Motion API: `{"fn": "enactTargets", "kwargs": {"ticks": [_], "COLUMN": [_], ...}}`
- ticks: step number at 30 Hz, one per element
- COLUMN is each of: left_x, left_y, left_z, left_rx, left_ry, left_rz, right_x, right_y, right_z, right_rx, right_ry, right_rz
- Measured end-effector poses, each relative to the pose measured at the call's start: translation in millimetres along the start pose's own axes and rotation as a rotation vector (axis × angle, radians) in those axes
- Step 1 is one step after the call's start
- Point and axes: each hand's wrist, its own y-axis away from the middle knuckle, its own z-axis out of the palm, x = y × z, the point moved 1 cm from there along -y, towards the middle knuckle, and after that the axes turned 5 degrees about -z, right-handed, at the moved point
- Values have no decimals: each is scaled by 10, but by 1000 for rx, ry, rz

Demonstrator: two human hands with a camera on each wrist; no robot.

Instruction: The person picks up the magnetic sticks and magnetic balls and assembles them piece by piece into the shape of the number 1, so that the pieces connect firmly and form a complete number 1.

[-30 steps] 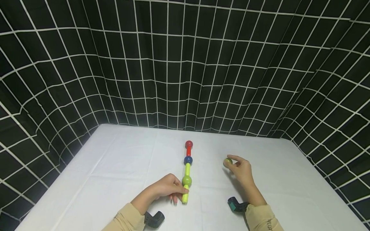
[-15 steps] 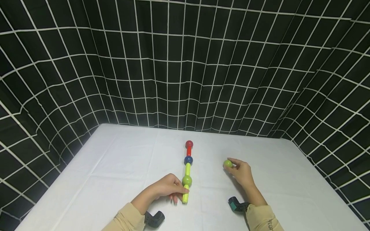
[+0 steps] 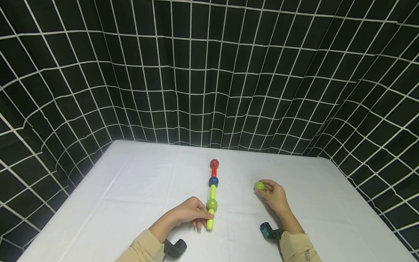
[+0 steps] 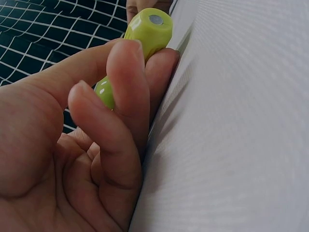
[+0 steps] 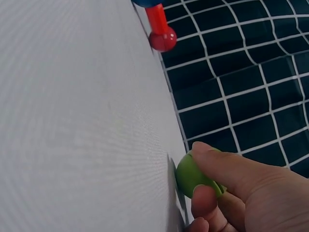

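A straight chain of toy balls and rods lies on the table: red ball (image 3: 214, 163), red rod (image 3: 214, 171), blue ball (image 3: 213, 181), yellow-green rod (image 3: 212, 191), green ball (image 3: 211, 204) and a nearer yellow-green rod (image 3: 210, 224). My left hand (image 3: 190, 212) pinches that nearest rod between thumb and fingers. Its free end shows a grey disc in the left wrist view. Off to the right of the chain, my right hand (image 3: 276, 198) holds a loose green ball (image 3: 259, 186) in its fingertips, close to the tabletop. Fingers cover part of this ball in the right wrist view.
White cloth covers the table (image 3: 147, 174). Behind and around it hangs a black curtain (image 3: 209, 83) with a white grid. Dark wrist devices are strapped to both wrists, and tan sleeves cover the forearms.
The right hand has lowered slightly and turned the loose green ball, so more of it shows. My left hand and the chain have stayed almost still.
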Motion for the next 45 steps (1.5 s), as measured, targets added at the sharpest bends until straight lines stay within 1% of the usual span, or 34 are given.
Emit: {"fn": "enactTargets", "kwargs": {"ticks": [7, 13, 16, 22, 27, 34, 40, 45], "left_x": [6, -2, -4, -3, -3, 2, 5, 0], "left_y": [1, -9, -11, -9, -4, -2, 5, 2], "left_z": [-1, -1, 0, -2, -3, 8, 0, 2], "left_rx": [8, 4, 6, 24, 20, 21, 20, 23], "left_ry": [-1, 0, -7, -27, -25, -22, -17, -18], "left_rz": [-5, 3, 1, -15, -14, -3, -10, -4], "right_x": [1, 9, 14, 32, 41, 4, -29, -43], "right_y": [2, 0, 10, 34, 44, 106, 168, 215], "right_z": [13, -2, -14, -30, -15, -12, 1, 25], "right_rx": [-10, -17, -19, -6, -2, -3, -22, -18], "right_ry": [-22, -6, -3, -37, -12, 11, -14, -16], "right_rz": [0, 8, 23, 59, 72, 56, 31, 2]}}
